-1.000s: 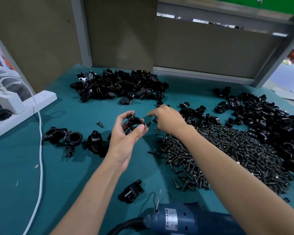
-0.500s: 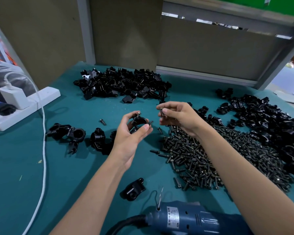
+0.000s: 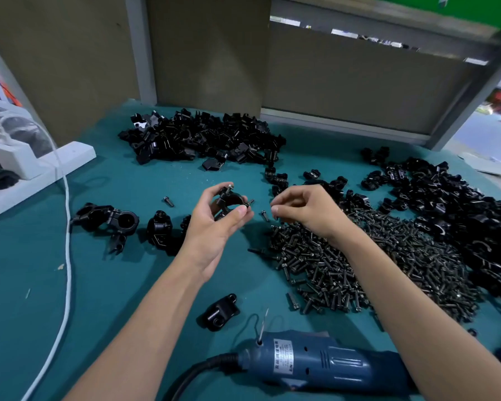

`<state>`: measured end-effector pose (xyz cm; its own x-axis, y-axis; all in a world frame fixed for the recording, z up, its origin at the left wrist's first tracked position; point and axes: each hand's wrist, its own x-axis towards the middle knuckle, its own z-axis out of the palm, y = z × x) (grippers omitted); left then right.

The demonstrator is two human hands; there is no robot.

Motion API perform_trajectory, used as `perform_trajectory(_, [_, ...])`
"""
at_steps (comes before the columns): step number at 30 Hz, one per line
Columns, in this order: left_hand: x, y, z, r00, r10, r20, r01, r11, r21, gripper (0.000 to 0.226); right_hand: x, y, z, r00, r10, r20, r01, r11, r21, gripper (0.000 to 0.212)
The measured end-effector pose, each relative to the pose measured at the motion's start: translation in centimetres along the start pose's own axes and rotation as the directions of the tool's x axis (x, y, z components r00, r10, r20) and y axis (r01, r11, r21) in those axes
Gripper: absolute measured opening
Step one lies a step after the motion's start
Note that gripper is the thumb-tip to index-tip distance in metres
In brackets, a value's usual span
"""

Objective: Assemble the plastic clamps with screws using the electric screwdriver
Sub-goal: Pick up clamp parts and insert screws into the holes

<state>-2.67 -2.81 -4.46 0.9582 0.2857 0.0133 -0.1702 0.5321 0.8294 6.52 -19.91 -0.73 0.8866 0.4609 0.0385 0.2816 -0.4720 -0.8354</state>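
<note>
My left hand point(image 3: 214, 227) grips a black plastic clamp point(image 3: 229, 199) above the green table, with one screw standing out of its top and another out of its right side. Just right of it, my right hand point(image 3: 310, 211) has its fingers curled and pinches a small dark screw, mostly hidden at the fingertips. A big heap of black screws point(image 3: 359, 256) lies under and beyond my right wrist. The blue electric screwdriver point(image 3: 315, 363) lies on the table near the front edge, untouched.
Piles of black clamp parts sit at the back point(image 3: 203, 140) and at the right point(image 3: 446, 204). Several joined clamps point(image 3: 107, 218) lie at the left and a single clamp part point(image 3: 220, 312) near the screwdriver. A white power strip point(image 3: 41, 169) and cable point(image 3: 67, 241) run along the left.
My right hand lifted off the screw heap with a screw and came close to the clamp. My left hand kept holding the clamp in nearly the same place.
</note>
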Motion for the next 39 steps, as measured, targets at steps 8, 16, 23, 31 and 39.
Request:
perform_trajectory(8, [0.4,-0.1,-0.2,1.000,0.002,-0.011,-0.002,1.000,-0.031,0.038,-1.1,-0.4,-0.7,0.999,-0.049,0.022,0.054,0.903,-0.426,0.025])
perform_trajectory(16, [0.3,-0.2,-0.4,1.000,-0.023,-0.012,0.022,0.999,-0.036,0.038,-2.8,0.8,-4.1,0.989,0.128,0.068,-0.057,0.774,-0.630,0.041])
perform_trajectory(23, [0.3,-0.3,-0.5,1.000,-0.029,-0.004,0.029,0.999,-0.017,0.039,-3.3,1.9,-4.7,0.976,0.172,0.133,-0.027,0.702,-0.712,0.032])
perform_trajectory(31, [0.3,-0.4,-0.5,1.000,-0.025,0.007,0.025,1.000,-0.010,0.037,-3.6,2.9,-4.8,0.999,0.047,-0.004,-0.042,0.844,-0.535,0.010])
perform_trajectory(39, [0.3,-0.5,-0.4,0.999,-0.047,0.007,0.047,0.999,0.007,0.040,-3.6,2.9,-5.5,0.979,0.201,0.022,-0.198,0.934,0.296,0.025])
